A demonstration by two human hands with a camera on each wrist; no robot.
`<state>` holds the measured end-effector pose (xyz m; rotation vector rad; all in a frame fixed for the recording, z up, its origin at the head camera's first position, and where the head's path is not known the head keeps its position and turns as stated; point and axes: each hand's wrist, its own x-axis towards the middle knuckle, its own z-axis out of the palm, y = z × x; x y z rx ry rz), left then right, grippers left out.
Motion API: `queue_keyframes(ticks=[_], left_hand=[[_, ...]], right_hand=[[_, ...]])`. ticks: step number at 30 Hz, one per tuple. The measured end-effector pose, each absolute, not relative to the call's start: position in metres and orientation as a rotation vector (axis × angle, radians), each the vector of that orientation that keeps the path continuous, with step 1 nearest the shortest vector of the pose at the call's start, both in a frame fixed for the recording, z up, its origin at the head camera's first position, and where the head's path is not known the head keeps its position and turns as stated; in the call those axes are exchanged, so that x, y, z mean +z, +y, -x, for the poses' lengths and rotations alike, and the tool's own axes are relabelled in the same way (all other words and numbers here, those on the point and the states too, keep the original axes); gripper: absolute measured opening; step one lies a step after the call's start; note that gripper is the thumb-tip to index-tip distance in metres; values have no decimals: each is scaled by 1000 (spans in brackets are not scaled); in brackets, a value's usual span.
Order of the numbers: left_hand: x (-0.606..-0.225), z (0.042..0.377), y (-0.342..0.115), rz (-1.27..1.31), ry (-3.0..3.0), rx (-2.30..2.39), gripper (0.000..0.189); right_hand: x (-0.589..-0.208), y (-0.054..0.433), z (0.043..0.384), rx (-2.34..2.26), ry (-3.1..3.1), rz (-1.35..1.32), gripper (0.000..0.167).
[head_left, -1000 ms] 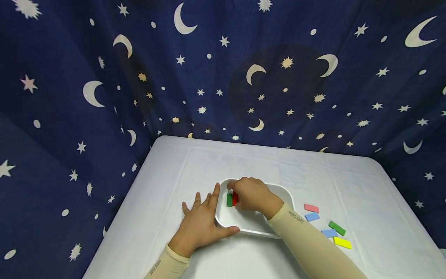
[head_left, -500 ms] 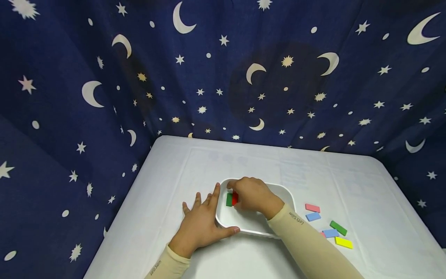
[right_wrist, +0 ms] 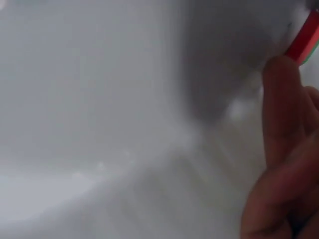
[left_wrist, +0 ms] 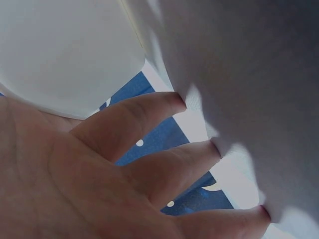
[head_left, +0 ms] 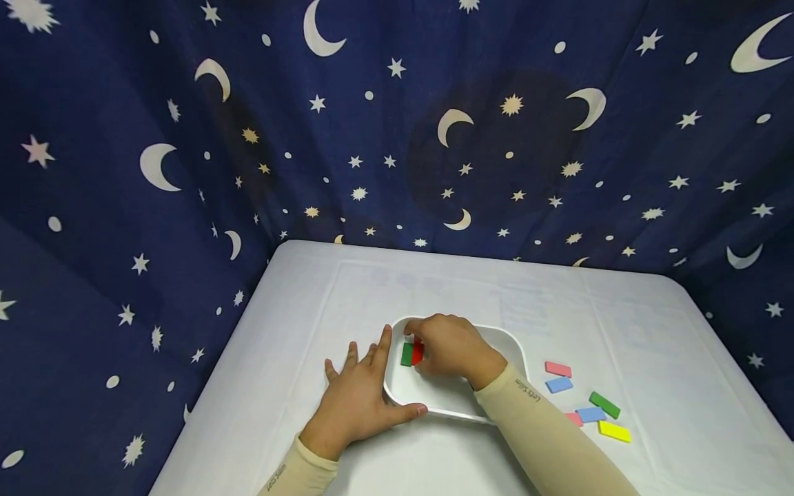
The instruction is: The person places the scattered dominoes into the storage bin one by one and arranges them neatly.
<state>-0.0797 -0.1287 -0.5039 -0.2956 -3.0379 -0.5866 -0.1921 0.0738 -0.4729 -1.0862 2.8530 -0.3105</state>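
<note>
My left hand (head_left: 356, 406) is spread at the left end of a white tray (head_left: 446, 415). Its index finger lies along the tray's side and its thumb touches the front rim; the other fingertips press the table in the left wrist view. Inside the tray, my right hand (head_left: 455, 351) pinches a red block (head_left: 418, 354) between thumb and fingers. That block stands against a green block (head_left: 406, 354) near the tray's left end. In the right wrist view, a fingertip touches the red block (right_wrist: 303, 42). The hand hides part of it in the head view.
Right of the tray, on the white table (head_left: 682, 358), lie several loose blocks: pink (head_left: 558, 369), blue (head_left: 560, 385), green (head_left: 604, 405), another blue (head_left: 591, 414) and yellow (head_left: 614, 432). Another pink block (head_left: 573, 418) is partly behind the right sleeve. A dark blue curtain (head_left: 397, 138) hangs behind.
The red and green blocks have shifted slightly left with my right hand. More of a pink block shows beside the right sleeve. My left hand has stayed in place.
</note>
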Motion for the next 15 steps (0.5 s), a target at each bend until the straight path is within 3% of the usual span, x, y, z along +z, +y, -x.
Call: queue_keyframes(ticks=[15], left_hand=[[-503,79,-128,316,-3026,-589,140]], right_hand=[[-475,76,191,-346,2870,1117,49]])
